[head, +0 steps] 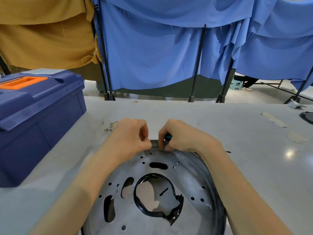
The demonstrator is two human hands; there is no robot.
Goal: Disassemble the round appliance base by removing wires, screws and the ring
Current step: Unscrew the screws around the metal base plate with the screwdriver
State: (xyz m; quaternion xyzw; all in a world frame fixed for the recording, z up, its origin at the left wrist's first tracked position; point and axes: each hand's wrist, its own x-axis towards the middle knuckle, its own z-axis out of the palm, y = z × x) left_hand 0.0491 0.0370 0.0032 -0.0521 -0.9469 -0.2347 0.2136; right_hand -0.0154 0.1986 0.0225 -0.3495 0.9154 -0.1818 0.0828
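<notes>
Grip: left hand (130, 136) pinches rim of one round base (186, 180); right hand (183, 134) wraps what seems one teal-handled tool (168, 136). One black ring (175, 215), one toolbox (42, 116).

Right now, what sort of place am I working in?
Likely a workshop teardown bench: a blue toolbox on the grey worktable, cloth-draped partition frames behind, and a stripped round metal base in front.
</notes>
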